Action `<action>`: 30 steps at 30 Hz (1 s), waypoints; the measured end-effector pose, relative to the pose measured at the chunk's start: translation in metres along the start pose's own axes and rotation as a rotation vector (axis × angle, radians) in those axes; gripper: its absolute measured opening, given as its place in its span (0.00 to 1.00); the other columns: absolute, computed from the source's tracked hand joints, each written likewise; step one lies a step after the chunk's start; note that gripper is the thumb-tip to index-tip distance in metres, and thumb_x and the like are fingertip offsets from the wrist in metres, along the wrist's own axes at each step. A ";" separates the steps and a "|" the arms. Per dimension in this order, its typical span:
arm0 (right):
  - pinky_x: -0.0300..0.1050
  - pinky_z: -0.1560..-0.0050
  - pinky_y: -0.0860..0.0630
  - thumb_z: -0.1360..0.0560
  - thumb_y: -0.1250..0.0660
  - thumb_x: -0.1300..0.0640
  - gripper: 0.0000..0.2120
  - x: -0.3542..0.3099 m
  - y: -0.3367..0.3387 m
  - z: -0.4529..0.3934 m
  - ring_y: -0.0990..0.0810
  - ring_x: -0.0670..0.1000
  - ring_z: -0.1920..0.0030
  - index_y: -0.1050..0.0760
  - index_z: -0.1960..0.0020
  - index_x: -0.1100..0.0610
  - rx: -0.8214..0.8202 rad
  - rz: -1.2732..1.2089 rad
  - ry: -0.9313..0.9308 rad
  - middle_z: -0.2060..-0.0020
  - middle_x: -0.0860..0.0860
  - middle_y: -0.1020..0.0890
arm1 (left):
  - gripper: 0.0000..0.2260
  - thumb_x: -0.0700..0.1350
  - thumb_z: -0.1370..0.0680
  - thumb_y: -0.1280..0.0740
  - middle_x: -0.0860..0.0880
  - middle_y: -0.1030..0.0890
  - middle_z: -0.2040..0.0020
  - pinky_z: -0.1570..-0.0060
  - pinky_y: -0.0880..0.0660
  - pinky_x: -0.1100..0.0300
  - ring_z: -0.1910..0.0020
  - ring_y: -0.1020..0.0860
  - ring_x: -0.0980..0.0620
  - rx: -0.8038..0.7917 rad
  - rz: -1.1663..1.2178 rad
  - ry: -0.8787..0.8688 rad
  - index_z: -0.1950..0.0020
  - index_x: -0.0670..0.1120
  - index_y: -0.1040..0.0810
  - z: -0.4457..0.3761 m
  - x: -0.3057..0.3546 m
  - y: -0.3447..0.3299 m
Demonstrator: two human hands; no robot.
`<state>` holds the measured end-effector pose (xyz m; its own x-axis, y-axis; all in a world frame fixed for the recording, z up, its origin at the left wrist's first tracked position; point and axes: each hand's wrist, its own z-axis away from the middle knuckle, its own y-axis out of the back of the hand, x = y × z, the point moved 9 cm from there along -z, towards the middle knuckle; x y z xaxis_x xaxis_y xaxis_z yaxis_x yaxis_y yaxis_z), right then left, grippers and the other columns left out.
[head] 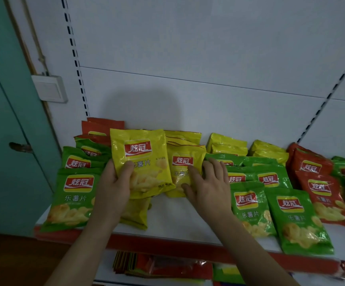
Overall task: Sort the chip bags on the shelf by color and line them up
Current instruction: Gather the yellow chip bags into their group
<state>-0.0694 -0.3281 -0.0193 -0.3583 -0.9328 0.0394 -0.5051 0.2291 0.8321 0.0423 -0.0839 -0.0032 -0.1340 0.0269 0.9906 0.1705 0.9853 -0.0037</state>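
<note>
Chip bags are spread over the shelf: green bags at its left edge, red bags toward the right. A yellow bag is gripped upright mid-shelf by the left hand. A second yellow bag is touched by the right hand, fingers straight and spread.
</note>
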 end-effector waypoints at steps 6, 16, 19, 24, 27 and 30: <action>0.70 0.20 0.45 0.24 0.31 0.35 0.29 -0.002 -0.014 0.010 0.47 0.70 0.17 0.23 0.28 0.48 -0.128 0.066 -0.017 0.22 0.65 0.34 | 0.10 0.51 0.15 0.35 0.60 0.16 0.44 0.50 0.23 0.59 0.45 0.18 0.60 -0.045 0.002 -0.030 0.35 0.60 0.20 0.009 0.000 -0.012; 0.51 0.40 0.21 0.15 0.40 0.40 0.27 0.011 0.056 0.009 0.22 0.48 0.36 0.37 0.17 0.44 0.075 -0.704 -0.193 0.32 0.46 0.22 | 0.11 0.53 0.16 0.34 0.65 0.17 0.45 0.54 0.27 0.77 0.46 0.22 0.72 -0.151 -0.138 -0.172 0.33 0.58 0.24 0.024 0.011 -0.049; 0.44 0.45 0.21 0.18 0.35 0.37 0.36 -0.012 0.052 0.018 0.20 0.45 0.42 0.47 0.16 0.37 -0.070 -0.798 -0.107 0.30 0.45 0.25 | 0.21 0.54 0.18 0.31 0.60 0.18 0.39 0.53 0.25 0.75 0.43 0.20 0.66 -0.193 -0.176 -0.197 0.27 0.54 0.29 0.028 0.007 -0.066; 0.48 0.54 0.21 0.17 0.32 0.42 0.29 -0.002 0.030 0.036 0.21 0.53 0.52 0.34 0.19 0.44 -0.018 -0.594 -0.159 0.34 0.53 0.27 | 0.37 0.51 0.21 0.26 0.52 0.25 0.30 0.45 0.23 0.64 0.37 0.23 0.56 -0.168 -0.481 -0.468 0.18 0.52 0.43 0.041 0.023 -0.083; 0.54 0.55 0.18 0.17 0.33 0.44 0.29 -0.010 0.015 0.046 0.19 0.58 0.47 0.35 0.19 0.48 -0.038 -0.501 -0.113 0.33 0.55 0.28 | 0.30 0.49 0.20 0.27 0.42 0.28 0.26 0.31 0.24 0.45 0.26 0.29 0.43 -0.094 -0.780 -0.758 0.22 0.43 0.33 0.052 0.029 -0.088; 0.60 0.45 0.18 0.17 0.36 0.41 0.30 -0.015 -0.004 0.052 0.22 0.62 0.38 0.38 0.18 0.48 -0.131 -0.321 -0.087 0.30 0.58 0.30 | 0.21 0.52 0.18 0.30 0.40 0.31 0.22 0.27 0.32 0.36 0.19 0.38 0.37 -0.140 -1.006 -0.836 0.28 0.43 0.23 0.057 0.017 -0.096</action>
<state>-0.1032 -0.3007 -0.0523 -0.2656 -0.9231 -0.2782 -0.4998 -0.1150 0.8585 -0.0317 -0.1680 0.0058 -0.8121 -0.5585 0.1692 -0.2654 0.6117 0.7453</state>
